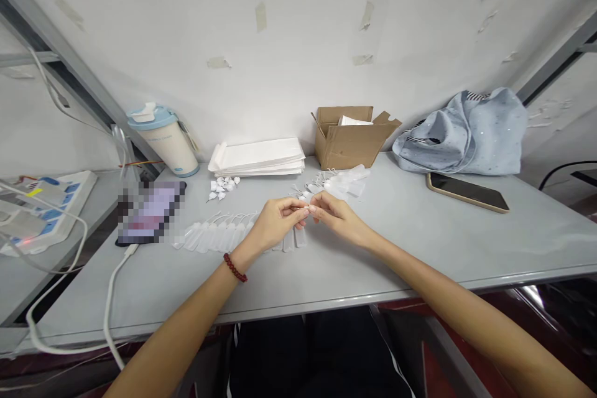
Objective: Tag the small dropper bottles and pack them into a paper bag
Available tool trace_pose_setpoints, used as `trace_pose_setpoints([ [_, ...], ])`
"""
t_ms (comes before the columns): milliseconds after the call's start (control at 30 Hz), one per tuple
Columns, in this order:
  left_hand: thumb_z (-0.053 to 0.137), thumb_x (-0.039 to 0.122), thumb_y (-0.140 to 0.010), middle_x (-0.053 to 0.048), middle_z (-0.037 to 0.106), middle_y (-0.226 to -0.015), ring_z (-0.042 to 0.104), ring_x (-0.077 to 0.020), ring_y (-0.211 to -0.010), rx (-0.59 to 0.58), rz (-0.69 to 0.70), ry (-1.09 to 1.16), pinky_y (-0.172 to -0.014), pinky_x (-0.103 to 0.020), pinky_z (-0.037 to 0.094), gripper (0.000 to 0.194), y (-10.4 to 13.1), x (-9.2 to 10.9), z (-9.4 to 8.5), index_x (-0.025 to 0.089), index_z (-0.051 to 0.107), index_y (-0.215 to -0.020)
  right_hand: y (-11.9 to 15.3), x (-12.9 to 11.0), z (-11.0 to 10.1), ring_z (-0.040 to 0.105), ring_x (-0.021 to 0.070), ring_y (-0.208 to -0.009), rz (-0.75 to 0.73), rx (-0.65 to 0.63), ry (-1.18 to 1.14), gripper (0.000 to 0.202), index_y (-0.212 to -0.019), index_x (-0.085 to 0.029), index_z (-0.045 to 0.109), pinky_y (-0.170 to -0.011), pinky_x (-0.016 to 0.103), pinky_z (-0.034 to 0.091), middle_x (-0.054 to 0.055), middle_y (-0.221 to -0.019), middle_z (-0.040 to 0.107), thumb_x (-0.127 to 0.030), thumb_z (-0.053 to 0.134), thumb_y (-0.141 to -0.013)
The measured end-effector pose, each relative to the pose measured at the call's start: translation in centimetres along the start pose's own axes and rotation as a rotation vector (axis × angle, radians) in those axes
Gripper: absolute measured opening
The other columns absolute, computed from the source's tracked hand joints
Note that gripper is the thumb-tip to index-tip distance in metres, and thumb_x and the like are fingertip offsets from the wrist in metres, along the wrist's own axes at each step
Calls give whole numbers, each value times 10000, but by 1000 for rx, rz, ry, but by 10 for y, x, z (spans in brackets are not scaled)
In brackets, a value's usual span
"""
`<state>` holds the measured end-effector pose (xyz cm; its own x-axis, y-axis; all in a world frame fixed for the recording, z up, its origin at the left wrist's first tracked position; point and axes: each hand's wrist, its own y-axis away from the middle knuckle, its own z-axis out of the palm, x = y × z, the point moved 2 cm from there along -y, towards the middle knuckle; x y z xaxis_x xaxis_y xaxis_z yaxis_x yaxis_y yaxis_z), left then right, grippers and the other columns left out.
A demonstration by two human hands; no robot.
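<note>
My left hand [283, 219] and my right hand [336, 214] meet fingertip to fingertip above the desk. Both are closed in a pinch; the small thing between them is too hidden to name. Under and beside my left hand runs a row of translucent plastic strips [217, 236], each with a thin white string at its top. Just beyond my right hand lies a loose heap of similar clear strips [347, 180] with strings. Small white teardrop-shaped pieces [221, 186] are piled farther left.
A stack of white envelopes [256, 158], an open cardboard box [352, 143] and a tumbler [163, 140] stand along the wall. To the right are a blue cloth bag [466, 137] and a phone [467, 193]. At left, a charging phone [152, 214] and a power strip [51, 217] trail cables.
</note>
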<state>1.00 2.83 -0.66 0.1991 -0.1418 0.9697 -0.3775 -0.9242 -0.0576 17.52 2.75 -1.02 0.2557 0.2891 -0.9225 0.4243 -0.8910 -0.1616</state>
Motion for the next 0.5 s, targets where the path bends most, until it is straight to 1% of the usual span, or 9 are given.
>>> trace_pose_setpoints([
  [133,639,351,-787,-33,671,-711,604,-131,-616,-15,-9,48,-641,-265,506,236,0,1,-1,126,676,-849,1,-3,0,484,124,-635,-27,-24,27,214,-973,-204,512,-619,260,343,-34,-663,537,-403,457,-915],
  [233,642,369,-787,-42,672,-731,610,-135,-639,-39,-13,98,-651,-271,512,253,0,2,-2,124,679,-834,0,-4,-2,461,109,-610,-41,-54,-55,223,-996,-206,531,-584,245,330,-31,-676,539,-401,459,-917],
  [367,655,377,-779,-56,685,-771,614,-137,-659,-46,-33,148,-647,-276,519,285,0,3,-2,118,679,-895,-2,-3,-3,422,92,-568,-68,-102,-196,239,-975,-205,568,-538,237,308,-21,-709,543,-415,476,-908],
  [500,636,381,-795,-55,689,-774,608,-131,-652,-61,-18,120,-643,-271,517,287,-1,4,-2,118,677,-903,-4,-1,-3,403,92,-545,-46,-99,-251,295,-956,-201,585,-503,239,289,-7,-722,549,-468,476,-893],
])
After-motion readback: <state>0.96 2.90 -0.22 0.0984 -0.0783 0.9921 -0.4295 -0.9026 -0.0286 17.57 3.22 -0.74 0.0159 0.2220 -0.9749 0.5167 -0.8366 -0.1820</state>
